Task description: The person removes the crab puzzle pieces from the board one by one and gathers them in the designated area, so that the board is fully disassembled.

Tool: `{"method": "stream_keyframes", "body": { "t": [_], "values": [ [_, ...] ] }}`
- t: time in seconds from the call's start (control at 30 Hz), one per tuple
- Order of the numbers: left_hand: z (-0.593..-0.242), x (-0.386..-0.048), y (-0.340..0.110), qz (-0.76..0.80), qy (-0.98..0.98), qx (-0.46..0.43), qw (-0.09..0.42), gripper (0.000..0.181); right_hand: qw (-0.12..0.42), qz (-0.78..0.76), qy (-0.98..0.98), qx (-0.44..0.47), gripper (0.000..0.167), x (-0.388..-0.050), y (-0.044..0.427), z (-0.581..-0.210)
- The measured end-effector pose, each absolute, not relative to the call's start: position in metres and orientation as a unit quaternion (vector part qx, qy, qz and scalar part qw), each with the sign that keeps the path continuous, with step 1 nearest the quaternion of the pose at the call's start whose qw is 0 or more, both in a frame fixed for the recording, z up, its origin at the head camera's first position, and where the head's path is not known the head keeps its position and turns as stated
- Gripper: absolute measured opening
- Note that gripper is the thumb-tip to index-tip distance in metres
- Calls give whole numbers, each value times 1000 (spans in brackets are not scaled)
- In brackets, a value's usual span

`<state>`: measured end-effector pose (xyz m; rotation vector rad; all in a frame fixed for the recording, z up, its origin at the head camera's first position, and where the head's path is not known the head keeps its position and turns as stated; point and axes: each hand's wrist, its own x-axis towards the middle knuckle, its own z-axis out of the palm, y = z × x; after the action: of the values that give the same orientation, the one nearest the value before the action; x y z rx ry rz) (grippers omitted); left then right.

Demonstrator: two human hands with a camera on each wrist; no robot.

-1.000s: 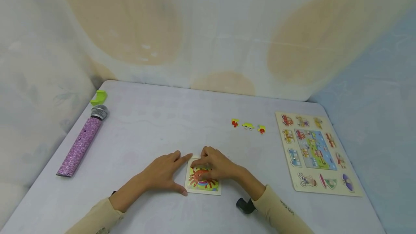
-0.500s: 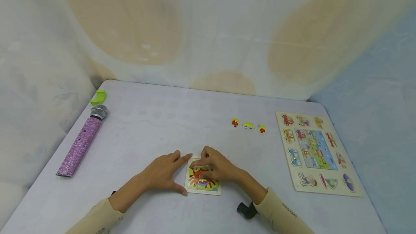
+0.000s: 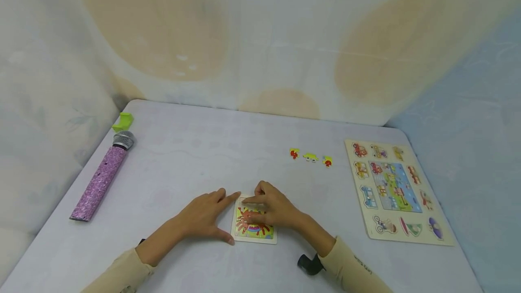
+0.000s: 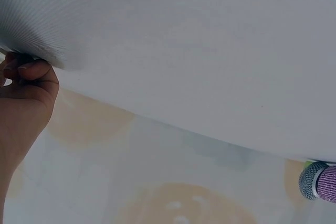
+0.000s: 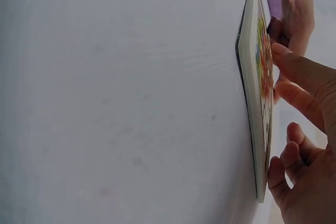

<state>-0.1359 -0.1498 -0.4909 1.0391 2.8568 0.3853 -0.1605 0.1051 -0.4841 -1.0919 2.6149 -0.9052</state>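
A small square crab puzzle (image 3: 260,234) lies flat on the table in the head view, with bare wood along its top strip. My left hand (image 3: 205,216) is at its left side, thumb and index finger spread along that edge. My right hand (image 3: 274,207) is over the puzzle, its index finger and thumb apart and touching the face; the palm hides part of the picture. In the right wrist view the board (image 5: 252,72) appears edge-on, with fingertips of the right hand (image 5: 310,129) on its face. Three loose yellow-and-red puzzle pieces (image 3: 310,157) lie behind.
A larger wooden puzzle board (image 3: 374,229) with vehicle pictures lies at the right. At the left are a purple glittery microphone (image 3: 99,182) and a light green block (image 3: 124,122). A black object (image 3: 309,264) is by the right sleeve. Fabric hangs behind the table.
The right index finger has shifted slightly up and right across the puzzle, showing more of the crab. The left hand, the board and the loose pieces have stayed in place.
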Motion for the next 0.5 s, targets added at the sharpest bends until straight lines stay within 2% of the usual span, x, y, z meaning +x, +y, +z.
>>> {"method": "stream_keyframes", "body": {
  "t": [0.13, 0.37, 0.5],
  "values": [
    [-491, -136, -150, 127, 931, 339, 35, 112, 68, -292, 879, -371, 38, -159, 104, -485],
    [-493, -136, -150, 131, 928, 348, 26, 112, 6, -285, 873, -395, 29, -157, 101, -490],
    [-494, -135, -150, 135, 928, 348, 26, 112, -5, -283, 871, -403, 26, -156, 100, -491]
  ]
}}
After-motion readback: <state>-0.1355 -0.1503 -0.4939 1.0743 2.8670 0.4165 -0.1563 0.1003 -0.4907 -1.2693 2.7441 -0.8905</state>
